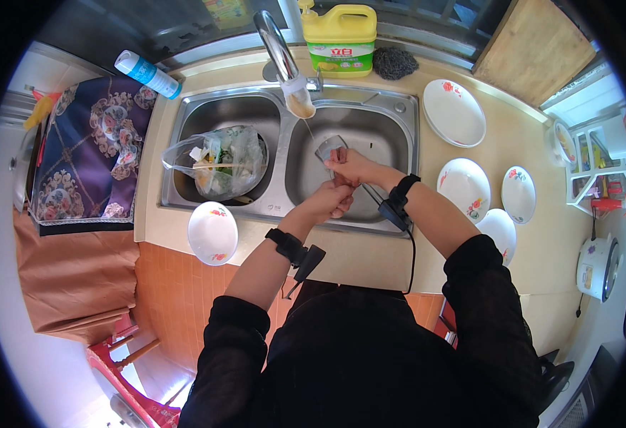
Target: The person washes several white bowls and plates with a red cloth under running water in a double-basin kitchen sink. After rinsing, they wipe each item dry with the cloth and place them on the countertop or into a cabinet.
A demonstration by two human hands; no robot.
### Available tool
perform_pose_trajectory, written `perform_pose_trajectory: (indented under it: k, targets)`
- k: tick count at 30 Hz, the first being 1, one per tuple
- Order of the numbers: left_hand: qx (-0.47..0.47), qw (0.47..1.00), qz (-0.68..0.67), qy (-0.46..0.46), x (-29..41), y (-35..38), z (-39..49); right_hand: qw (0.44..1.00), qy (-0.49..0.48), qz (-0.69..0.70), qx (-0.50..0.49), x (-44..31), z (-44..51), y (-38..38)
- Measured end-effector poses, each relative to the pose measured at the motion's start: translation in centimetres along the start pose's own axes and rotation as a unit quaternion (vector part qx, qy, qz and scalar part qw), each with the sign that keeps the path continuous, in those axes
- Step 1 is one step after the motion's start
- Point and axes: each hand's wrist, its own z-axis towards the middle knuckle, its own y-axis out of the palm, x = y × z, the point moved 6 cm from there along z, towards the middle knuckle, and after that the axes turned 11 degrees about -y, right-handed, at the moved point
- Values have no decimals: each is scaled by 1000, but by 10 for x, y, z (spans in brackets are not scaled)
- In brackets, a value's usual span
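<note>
Over the right basin of a steel sink (353, 229), my right hand (348, 166) grips what looks like a metal spatula (332, 144). Its flat head shows beyond my fingers, and a thin metal shaft shows beneath my right wrist. My left hand (330, 200) is just below and touches my right hand; its fingers are curled, and whether it also grips the spatula is hidden. From the faucet (276, 45), with a cloudy sleeve on its spout, a thin stream runs down beside the spatula head. A small dark scrap (372, 145) lies on the basin's floor.
A clear plastic bag of food scraps (227, 163) fills much of the left basin. A floral bowl (212, 233) stands at the counter's front edge. Right of the sink are oval plates (454, 113) and several floral bowls (464, 187). Behind stand a yellow detergent jug (341, 40) and a scouring pad (394, 63).
</note>
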Motion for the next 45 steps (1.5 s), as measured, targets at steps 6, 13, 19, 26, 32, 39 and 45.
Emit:
perform_pose_trajectory:
  k: [6,13,19,26,32,39,45]
  targets:
    - [245,816,425,307,7,-10,19,925,-182,-330,46,14,14,12]
    - [245,844,380,287,8,-19,8,990,120,64,-41,36,-4,23]
    - [75,997,-22,-11,3,-14,-37,824,67,562,-25,-17,-44,19]
    - [-105,984,-134,-46,-4,11,-53,656,-116,745,-26,-34,-65,41]
    - [-213,941,-250,-78,-22,34,-47,749,-258,604,-85,-55,-75,44]
    - [-296,913,-278,-41,-24,57,-58,883,-162,436,64,-44,-64,17]
    - [-106,994,19,-26,-18,32,-48,961,-135,220,103,-37,-49,9]
